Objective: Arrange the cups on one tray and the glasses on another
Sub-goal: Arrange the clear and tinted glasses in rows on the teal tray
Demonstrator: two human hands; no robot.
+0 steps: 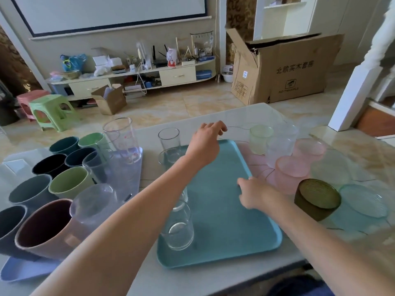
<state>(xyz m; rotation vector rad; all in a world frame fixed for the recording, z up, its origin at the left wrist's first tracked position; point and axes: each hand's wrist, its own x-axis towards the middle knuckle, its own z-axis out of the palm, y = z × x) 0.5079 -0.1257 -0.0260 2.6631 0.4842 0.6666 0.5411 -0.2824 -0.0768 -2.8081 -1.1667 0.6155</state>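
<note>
The teal tray [220,210] lies mid-table, clear glasses [179,229] along its 9 o'clock edge, cups [68,184] on the blue tray [19,272] further toward 9. The left hand [205,146] hovers with fingers spread at the tray's 12 o'clock corner; the right hand [254,193] rests loosely on the 3 o'clock rim, gripping nothing. The glasses are likely slick, brittle and light, so take each round its wall.

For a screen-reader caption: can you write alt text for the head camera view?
A person's left hand reaches over the far end of a teal tray while the right hand rests at its right edge; both hands hold nothing. Clear glasses stand on the tray's left side, coloured cups crowd a lilac tray to the left, and tinted glasses stand to the right.
</note>
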